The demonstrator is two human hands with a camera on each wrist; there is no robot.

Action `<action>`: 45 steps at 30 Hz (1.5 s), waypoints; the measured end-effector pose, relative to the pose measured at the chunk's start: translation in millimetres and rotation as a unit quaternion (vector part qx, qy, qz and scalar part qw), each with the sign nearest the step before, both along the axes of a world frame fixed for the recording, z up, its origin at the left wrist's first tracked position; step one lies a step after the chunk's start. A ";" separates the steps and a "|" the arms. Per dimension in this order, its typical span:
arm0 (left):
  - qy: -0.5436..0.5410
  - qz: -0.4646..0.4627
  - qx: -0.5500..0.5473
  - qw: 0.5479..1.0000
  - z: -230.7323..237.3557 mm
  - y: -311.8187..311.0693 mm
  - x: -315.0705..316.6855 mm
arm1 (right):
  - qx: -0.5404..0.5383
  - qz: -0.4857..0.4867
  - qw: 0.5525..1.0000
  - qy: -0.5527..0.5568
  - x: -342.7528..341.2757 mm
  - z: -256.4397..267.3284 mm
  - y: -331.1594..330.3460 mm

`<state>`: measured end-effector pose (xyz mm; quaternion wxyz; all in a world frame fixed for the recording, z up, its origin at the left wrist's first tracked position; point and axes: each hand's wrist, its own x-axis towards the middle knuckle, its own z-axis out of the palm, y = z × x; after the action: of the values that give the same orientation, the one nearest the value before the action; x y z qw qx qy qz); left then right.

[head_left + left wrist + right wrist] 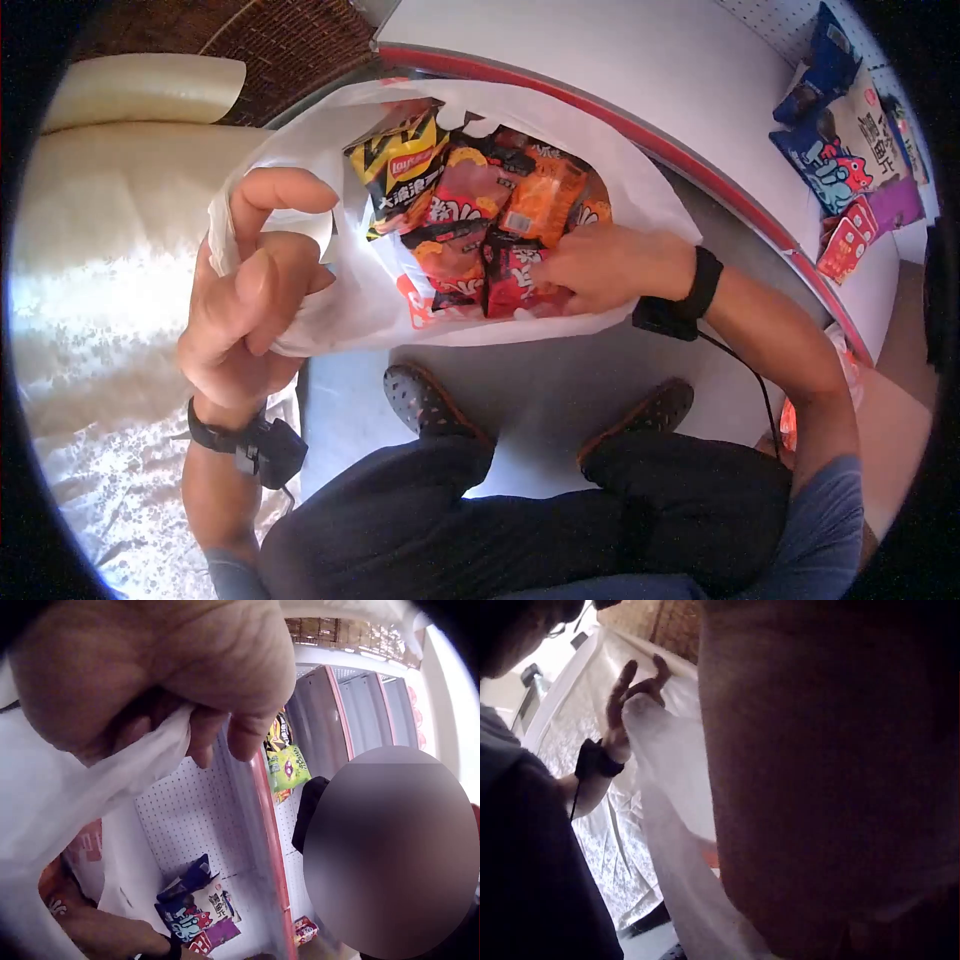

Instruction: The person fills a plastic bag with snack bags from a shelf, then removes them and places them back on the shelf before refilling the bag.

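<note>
A white plastic bag (640,190) stands open above the floor, filled with snack packets. My left hand (245,290) grips the bag's rim at its left side, the plastic bunched between bent fingers and thumb. Inside the bag's right side, my right hand (605,265) reaches down among the packets, its fingertips right at a red snack packet (515,275); I cannot tell whether they pinch it. Around it lie an orange packet (545,195), a pink-red packet (465,185) and a black-and-yellow chip bag (405,160). The right wrist view shows the bag's side and the left hand holding it up.
A white shelf with a red edge (800,250) curves along the right, with blue, white and purple snack bags (835,150) on it. Cream shiny fabric (110,260) covers the left side. Two shoes (420,395) stand on the grey floor below the bag.
</note>
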<state>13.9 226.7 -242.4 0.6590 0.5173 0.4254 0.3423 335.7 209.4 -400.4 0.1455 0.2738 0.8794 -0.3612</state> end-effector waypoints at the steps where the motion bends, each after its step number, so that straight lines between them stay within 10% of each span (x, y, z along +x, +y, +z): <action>1: -0.003 0.001 -0.005 1.000 0.0 0.1 0.5 | 0.035 -0.015 0.999 0.014 0.7 -7.1 -0.6; 8: 0.032 0.024 -0.019 0.999 3.6 -1.3 9.1 | 0.081 -0.140 0.979 0.126 -26.6 -12.2 9.7; 17: -0.075 -0.020 0.031 0.996 1.0 0.0 -0.9 | 0.237 -0.057 0.930 0.276 -98.0 -49.0 -3.9; 27: -0.095 -0.044 0.033 0.994 4.3 2.7 2.2 | 0.105 -0.221 0.962 0.123 -117.1 -53.6 20.2; 36: -0.077 -0.008 0.034 0.996 -0.7 5.5 0.6 | 0.174 -0.055 0.981 0.067 -99.5 -48.3 15.6; 45: -0.074 0.036 0.020 0.996 -2.0 8.0 1.2 | 0.368 -0.290 0.851 0.237 -59.2 -52.8 56.3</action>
<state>15.1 234.7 -244.4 0.6656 0.4882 0.3864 0.4116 276.5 265.7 -453.2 -0.2903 0.4556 0.8366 -0.0911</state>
